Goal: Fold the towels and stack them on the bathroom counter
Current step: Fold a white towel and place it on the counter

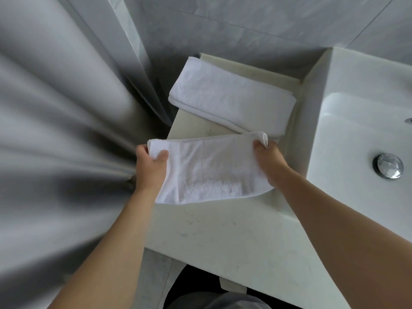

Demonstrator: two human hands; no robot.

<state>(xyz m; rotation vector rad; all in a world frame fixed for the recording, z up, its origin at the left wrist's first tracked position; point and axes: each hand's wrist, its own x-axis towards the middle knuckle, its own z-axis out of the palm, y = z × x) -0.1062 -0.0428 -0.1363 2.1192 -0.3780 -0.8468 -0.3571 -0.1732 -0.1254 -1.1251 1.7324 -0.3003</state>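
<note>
A grey shower curtain (55, 134) fills the whole side left of the counter (223, 237), hanging in deep folds that press right up to the counter's left edge. Grey marbled wall tiles (256, 21) rise behind the counter's far end. The counter itself is a pale, faintly veined stone slab, and a white rectangular basin (356, 134) sits on its right part, its side wall running along the bare strip where the towels are; a chrome drain plug (388, 168) lies in the basin's bowl.

On the far part of the counter, between the curtain and the basin wall, a folded white towel (227, 101) lies flat as a long band, its left end just over the counter's edge.

Nearer, above the middle of the counter, a second white towel (211, 170) is held up by its two upper corners and hangs doubled over, its lower edge close to or touching the stone; which, I cannot tell. Its top right corner overlaps the near edge of the folded towel.

The left hand (149, 166) pinches the top left corner, thumb on the front, fingers curled behind. The right hand (267, 161) grips the top right corner, fingers tucked into the cloth beside a small hanging loop (264, 139).
</note>
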